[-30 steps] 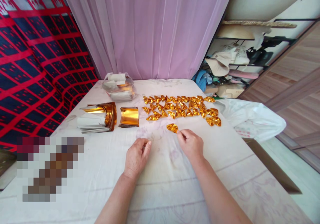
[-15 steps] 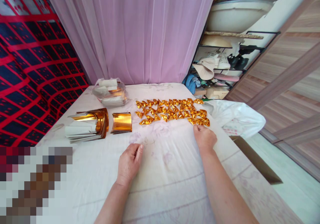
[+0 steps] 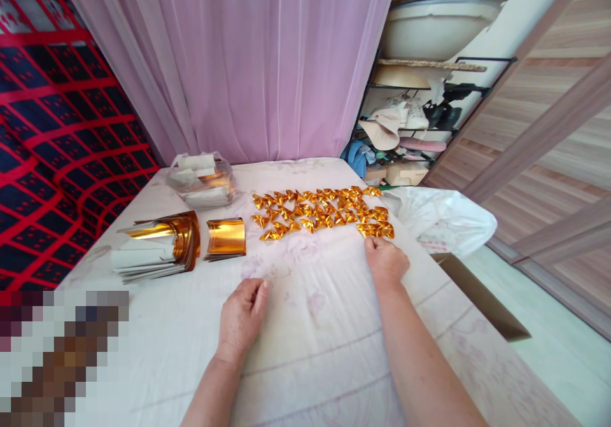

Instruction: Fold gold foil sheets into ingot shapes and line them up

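Observation:
My left hand (image 3: 242, 315) rests on the cloth in a loose fist, thumb along the curled fingers, with nothing showing in it. Farther forward and to the right, my right hand (image 3: 386, 261) is also closed, its knuckles just below the near row of folded gold foil pieces (image 3: 324, 214). Whether it touches the nearest piece I cannot tell; nothing shows in its fingers. Those shiny pieces lie in several uneven rows. Left of them sits a small stack of gold foil sheets (image 3: 226, 237), and beside that a larger fanned stack of curved foil-and-white sheets (image 3: 160, 242).
Behind the stacks is a clear plastic bag (image 3: 203, 182) of more sheets. A white plastic bag (image 3: 453, 220) hangs at the table's right edge, above a brown cardboard piece (image 3: 482, 293). A crowded shelf rack (image 3: 420, 128) stands behind; a lilac curtain (image 3: 238, 64) closes off the back.
The view has shifted slightly, so everything sits a little farther left. Both hands keep their closed shape and place, and the foil pieces have not moved.

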The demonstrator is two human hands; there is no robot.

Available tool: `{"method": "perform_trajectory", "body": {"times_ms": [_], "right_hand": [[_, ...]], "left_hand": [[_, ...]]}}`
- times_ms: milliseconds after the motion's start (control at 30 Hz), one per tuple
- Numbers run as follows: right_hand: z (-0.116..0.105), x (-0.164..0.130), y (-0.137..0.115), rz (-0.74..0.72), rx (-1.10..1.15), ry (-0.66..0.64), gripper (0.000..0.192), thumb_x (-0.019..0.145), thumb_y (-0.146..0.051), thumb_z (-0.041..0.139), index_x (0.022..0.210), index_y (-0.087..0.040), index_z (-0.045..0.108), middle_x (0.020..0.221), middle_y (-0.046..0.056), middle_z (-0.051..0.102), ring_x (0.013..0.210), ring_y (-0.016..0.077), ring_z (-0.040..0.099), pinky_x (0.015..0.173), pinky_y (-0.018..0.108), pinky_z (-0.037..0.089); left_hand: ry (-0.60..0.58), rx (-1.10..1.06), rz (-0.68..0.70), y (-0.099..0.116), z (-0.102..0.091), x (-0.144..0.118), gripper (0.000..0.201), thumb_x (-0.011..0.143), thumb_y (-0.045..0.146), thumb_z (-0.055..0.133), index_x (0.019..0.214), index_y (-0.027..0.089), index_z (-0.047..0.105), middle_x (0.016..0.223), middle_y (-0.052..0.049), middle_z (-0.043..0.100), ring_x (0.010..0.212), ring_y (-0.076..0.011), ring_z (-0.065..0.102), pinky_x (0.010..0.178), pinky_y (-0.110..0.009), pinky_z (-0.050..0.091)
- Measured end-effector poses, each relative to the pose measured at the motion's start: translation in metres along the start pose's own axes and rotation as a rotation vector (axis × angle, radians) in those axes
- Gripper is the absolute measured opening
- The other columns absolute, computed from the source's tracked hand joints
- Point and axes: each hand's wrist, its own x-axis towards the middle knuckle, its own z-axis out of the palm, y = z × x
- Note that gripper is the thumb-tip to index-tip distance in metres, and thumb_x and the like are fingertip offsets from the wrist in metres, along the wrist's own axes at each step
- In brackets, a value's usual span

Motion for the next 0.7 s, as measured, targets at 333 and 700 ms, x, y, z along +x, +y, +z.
{"method": "perform_trajectory", "body": {"times_ms": [333,700], "right_hand": [[0.003,-0.001,0.004,-0.013,0.048,0.014,0.036,0.091,-0.045,0.047,0.095,-0.026,0.078,0.081,0.009,0.073,0.067,0.0198,0.063,0.059,0.027,0.038],[0.015,-0.012,0.002,-0.345,0.183,0.193,0.034,0.090,-0.037,0.051,0.069,-0.017,0.071,0.072,0.005,0.068,0.063,0.0142,0.054,0.055,0.025,0.026]], "left_hand": [[-0.005,-0.029,-0.026,0.004,-0.002,0.002,0.034,0.089,0.046,0.044,0.078,0.023,0.066,0.074,-0.003,0.068,0.066,-0.0182,0.063,0.063,-0.027,0.047],[0.186,-0.469,-0.270,0.007,-0.003,0.001,0.037,0.084,0.052,0.053,0.069,0.019,0.061,0.048,0.005,0.045,0.045,-0.0112,0.043,0.045,-0.021,0.035]]}}
